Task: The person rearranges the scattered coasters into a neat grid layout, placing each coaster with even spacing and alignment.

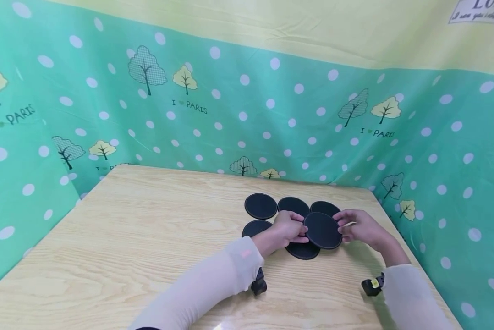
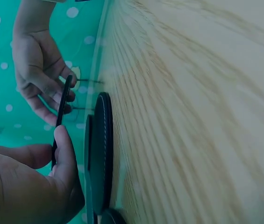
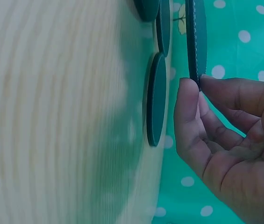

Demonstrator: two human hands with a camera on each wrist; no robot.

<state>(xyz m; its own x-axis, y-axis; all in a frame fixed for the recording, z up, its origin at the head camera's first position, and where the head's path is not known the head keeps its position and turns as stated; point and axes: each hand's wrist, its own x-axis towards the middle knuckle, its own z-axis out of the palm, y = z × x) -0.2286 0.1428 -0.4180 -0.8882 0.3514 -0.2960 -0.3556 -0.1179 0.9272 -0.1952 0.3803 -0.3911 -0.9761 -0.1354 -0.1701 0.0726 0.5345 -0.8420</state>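
A round black coaster [image 1: 322,230] with stitching along its rim is held between both hands, raised above the wooden table. At its left edge, the left hand [image 1: 287,228] pinches it between thumb and fingers, as the left wrist view also shows. The right hand [image 3: 237,135] pinches the opposite edge between thumb and fingertips. Beneath and around lie several matching coasters: one at the back left [image 1: 260,206], another in the back middle [image 1: 294,205], one at the back right [image 1: 324,207]. Nearer the front, a coaster [image 1: 303,250] is partly covered by the held one, and a coaster [image 1: 255,227] is partly hidden by the left hand.
The light wooden table [image 1: 148,229] stretches out to the left and front of the coasters. Behind it and at both sides hangs a green polka-dot curtain [image 1: 267,119] with printed trees. Dark wrist devices [image 1: 370,287] sit at both sleeves, close to the tabletop.
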